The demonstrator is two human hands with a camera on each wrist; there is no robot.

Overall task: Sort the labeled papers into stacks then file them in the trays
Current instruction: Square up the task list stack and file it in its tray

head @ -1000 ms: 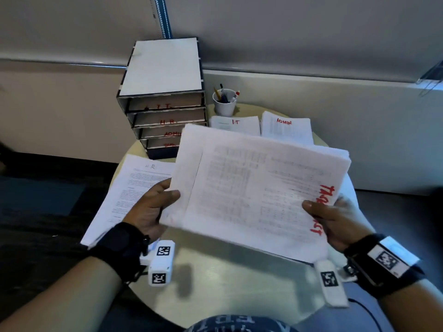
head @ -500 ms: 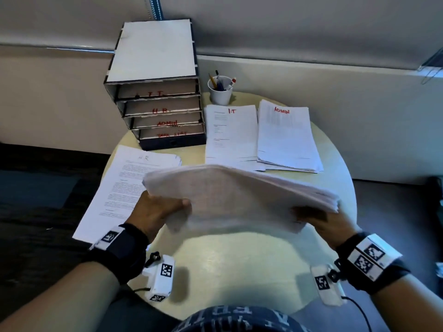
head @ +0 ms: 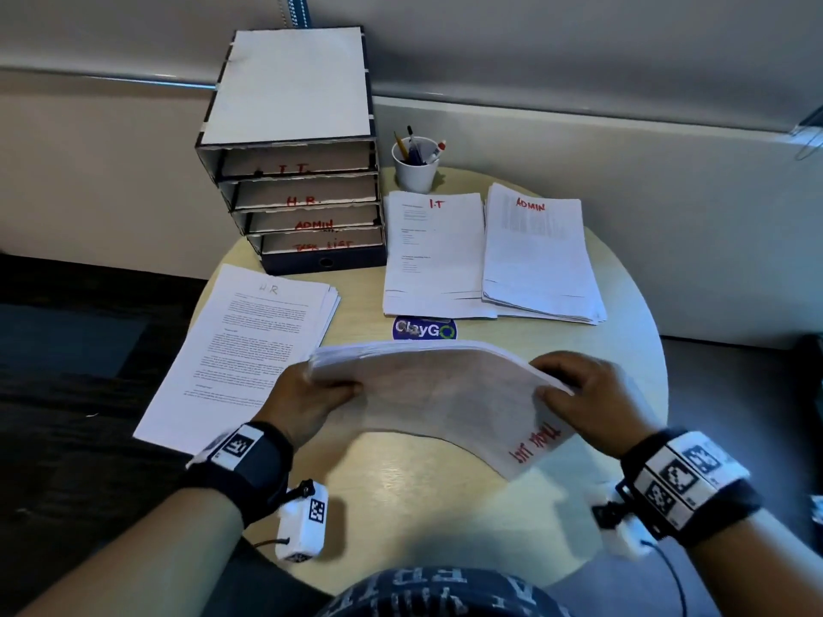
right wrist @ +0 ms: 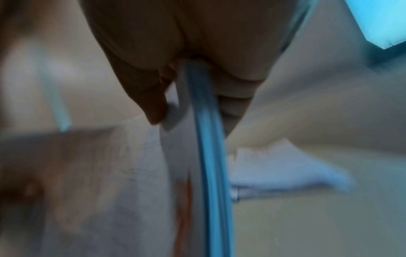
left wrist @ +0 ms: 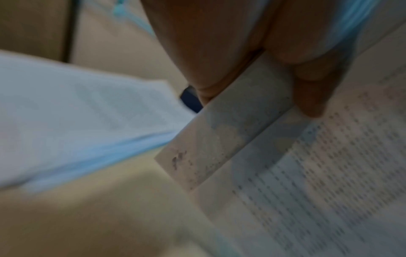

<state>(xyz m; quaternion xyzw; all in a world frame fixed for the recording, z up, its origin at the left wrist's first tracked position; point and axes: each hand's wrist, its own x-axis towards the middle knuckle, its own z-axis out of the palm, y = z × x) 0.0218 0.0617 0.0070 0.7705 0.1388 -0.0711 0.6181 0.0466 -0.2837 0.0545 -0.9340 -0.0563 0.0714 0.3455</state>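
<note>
Both hands hold a thick stack of task-list papers (head: 441,394) just above the round table (head: 423,518); its red label shows at the near right corner. My left hand (head: 307,394) grips the stack's left end, and my right hand (head: 588,394) pinches the right end. The left wrist view shows fingers (left wrist: 307,90) on the printed papers (left wrist: 318,173). The right wrist view shows thumb and fingers (right wrist: 153,104) clamping the stack's edge (right wrist: 206,156). On the table lie an H.R. stack (head: 249,349) at the left, an I.T. stack (head: 432,256) and an ADMIN stack (head: 539,256).
A four-drawer tray unit (head: 294,140) labeled I.T., H.R., ADMIN and task list stands at the back left. A white cup of pens (head: 416,164) sits beside it. A blue sticker (head: 425,329) marks the table's middle. Walls close off the back.
The stack was held up facing me, then tipped flat and lowered toward the table. The hands stay on its two ends, and the right hand has come over the top edge.
</note>
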